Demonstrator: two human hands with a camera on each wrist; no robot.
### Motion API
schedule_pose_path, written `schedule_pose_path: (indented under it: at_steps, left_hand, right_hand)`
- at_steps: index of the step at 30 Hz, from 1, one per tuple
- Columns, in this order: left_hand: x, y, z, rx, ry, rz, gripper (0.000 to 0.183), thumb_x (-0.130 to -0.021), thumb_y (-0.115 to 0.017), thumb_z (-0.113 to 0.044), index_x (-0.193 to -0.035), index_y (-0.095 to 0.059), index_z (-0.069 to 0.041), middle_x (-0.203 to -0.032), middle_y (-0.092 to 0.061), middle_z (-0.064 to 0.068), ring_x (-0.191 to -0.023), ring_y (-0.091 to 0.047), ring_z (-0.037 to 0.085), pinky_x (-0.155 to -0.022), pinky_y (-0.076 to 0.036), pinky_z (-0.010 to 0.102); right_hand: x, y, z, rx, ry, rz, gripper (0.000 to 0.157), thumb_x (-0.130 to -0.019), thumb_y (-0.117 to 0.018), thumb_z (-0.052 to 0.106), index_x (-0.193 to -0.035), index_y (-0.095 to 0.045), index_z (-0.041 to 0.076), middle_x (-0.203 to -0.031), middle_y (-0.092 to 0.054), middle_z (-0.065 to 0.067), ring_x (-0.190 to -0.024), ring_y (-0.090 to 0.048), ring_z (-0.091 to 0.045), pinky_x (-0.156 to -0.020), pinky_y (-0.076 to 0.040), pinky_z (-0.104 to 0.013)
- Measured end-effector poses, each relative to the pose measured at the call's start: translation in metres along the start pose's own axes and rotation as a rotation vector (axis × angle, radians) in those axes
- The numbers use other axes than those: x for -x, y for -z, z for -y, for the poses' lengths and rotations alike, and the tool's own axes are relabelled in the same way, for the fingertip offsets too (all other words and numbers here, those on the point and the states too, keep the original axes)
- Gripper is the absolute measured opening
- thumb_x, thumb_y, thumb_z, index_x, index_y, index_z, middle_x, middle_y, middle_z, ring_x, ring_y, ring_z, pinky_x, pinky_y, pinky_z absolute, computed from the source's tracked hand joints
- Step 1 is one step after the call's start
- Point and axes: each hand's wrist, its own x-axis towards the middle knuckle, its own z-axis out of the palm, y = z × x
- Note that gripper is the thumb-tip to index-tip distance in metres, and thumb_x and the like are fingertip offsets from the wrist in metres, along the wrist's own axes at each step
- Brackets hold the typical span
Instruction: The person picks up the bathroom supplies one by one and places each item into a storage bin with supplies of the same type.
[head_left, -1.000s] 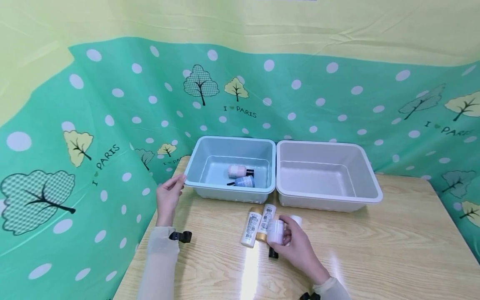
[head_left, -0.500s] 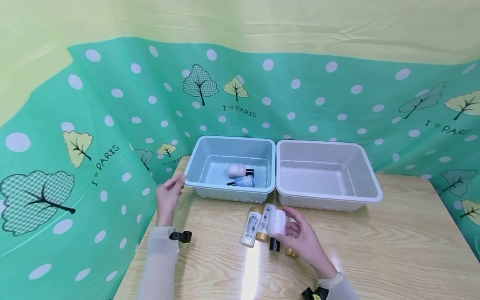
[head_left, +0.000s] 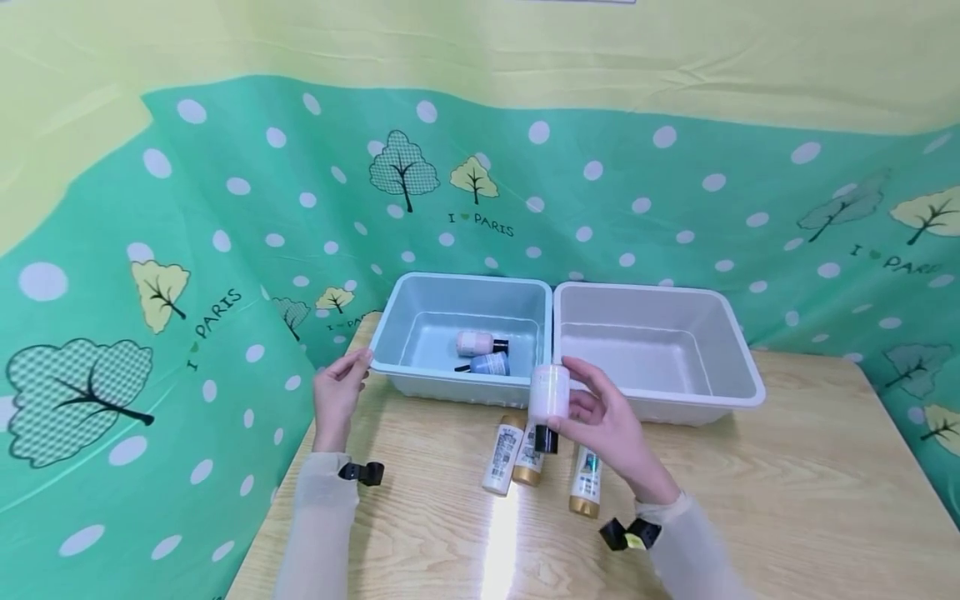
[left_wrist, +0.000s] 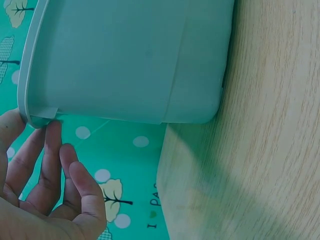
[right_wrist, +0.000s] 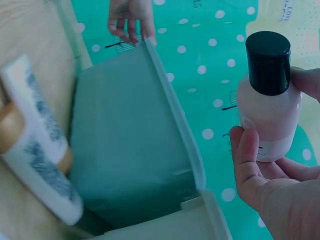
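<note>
My right hand (head_left: 609,421) grips a small pale pink bottle (head_left: 549,395) with a black cap (right_wrist: 268,62), thumb and fingers around its sides. In the head view the cap points down toward the table's near side, and the bottle is in front of where the two bins meet. My left hand (head_left: 341,392) pinches the near left rim corner of the light blue bin (left_wrist: 115,60), with several fingertips under the lip. Inside that bin lie a pink bottle (head_left: 474,342) and a blue bottle (head_left: 490,363), both with dark tops.
Three white tubes with gold caps lie on the wooden table (head_left: 825,483): a left tube (head_left: 502,457), a middle tube (head_left: 528,458) partly hidden, and a right tube (head_left: 587,479). A light grey bin (head_left: 637,358) stands right of the blue one. Patterned green cloth hangs behind.
My right hand has raised the pink bottle and carried it away from me, up to the bins' near rims. The right tube shows more fully. My left hand stays on the rim.
</note>
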Motion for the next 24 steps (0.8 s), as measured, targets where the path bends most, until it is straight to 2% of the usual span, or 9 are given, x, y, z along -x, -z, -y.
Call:
schedule_pose_path:
  at_steps: [7, 14, 18, 24]
  left_hand:
    - [0.001, 0.001, -0.001, -0.021, 0.017, 0.002, 0.050, -0.087, -0.075, -0.051, -0.120, -0.074, -0.013, -0.107, -0.071, 0.001, -0.091, -0.062, 0.016, -0.078, -0.054, 0.031]
    - [0.001, 0.000, -0.003, -0.016, 0.008, 0.003, 0.048, -0.088, -0.076, -0.049, -0.119, -0.075, -0.013, -0.107, -0.071, 0.003, -0.095, -0.062, 0.023, -0.076, -0.053, 0.029]
    - [0.001, 0.000, -0.002, -0.006, 0.011, 0.002, 0.047, -0.087, -0.076, -0.048, -0.119, -0.075, -0.013, -0.106, -0.071, 0.001, -0.097, -0.062, 0.026, -0.072, -0.052, 0.025]
    - [0.000, 0.000, -0.002, -0.008, 0.007, -0.006, 0.048, -0.087, -0.076, -0.048, -0.118, -0.075, -0.012, -0.105, -0.071, 0.001, -0.093, -0.062, 0.020, -0.071, -0.052, 0.022]
  right_hand:
    - [-0.049, 0.004, 0.026, 0.031, 0.035, 0.015, 0.084, -0.080, -0.081, -0.003, -0.152, -0.037, 0.005, -0.146, -0.043, -0.016, -0.108, -0.061, -0.030, -0.091, -0.053, -0.034]
    - [-0.107, 0.001, 0.050, 0.073, -0.001, 0.040, 0.083, -0.083, -0.082, 0.005, -0.153, -0.036, 0.008, -0.148, -0.043, -0.010, -0.109, -0.061, -0.030, -0.090, -0.054, -0.035]
    - [-0.141, -0.003, 0.053, 0.104, -0.011, 0.055, 0.081, -0.084, -0.083, 0.011, -0.152, -0.038, 0.009, -0.146, -0.046, -0.008, -0.110, -0.062, -0.030, -0.089, -0.055, -0.040]
    - [-0.192, -0.011, 0.044, 0.197, -0.035, 0.066, 0.084, -0.082, -0.086, 0.021, -0.150, -0.040, 0.009, -0.142, -0.049, -0.008, -0.106, -0.063, -0.027, -0.087, -0.055, -0.040]
